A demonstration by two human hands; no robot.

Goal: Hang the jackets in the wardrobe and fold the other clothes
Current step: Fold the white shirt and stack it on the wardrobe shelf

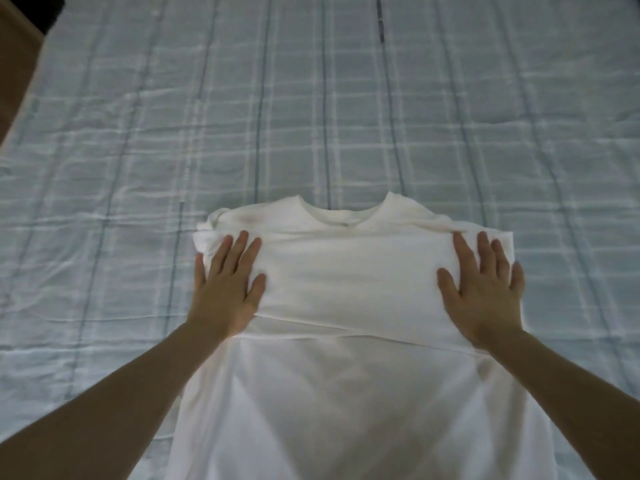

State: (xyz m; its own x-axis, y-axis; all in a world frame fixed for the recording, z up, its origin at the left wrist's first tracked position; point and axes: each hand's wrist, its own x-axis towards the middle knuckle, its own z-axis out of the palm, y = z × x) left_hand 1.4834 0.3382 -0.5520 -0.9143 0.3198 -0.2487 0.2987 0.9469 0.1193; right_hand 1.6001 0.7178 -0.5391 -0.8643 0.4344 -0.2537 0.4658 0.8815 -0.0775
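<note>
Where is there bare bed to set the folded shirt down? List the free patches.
Bare checked bedspread lies beyond the collar of the white T-shirt, and in strips outside the left hand and right hand. The near middle is crowded: the shirt's lower half and both forearms cover it.

the white shirt's point(346, 271) hem runs off the bottom edge.
</note>
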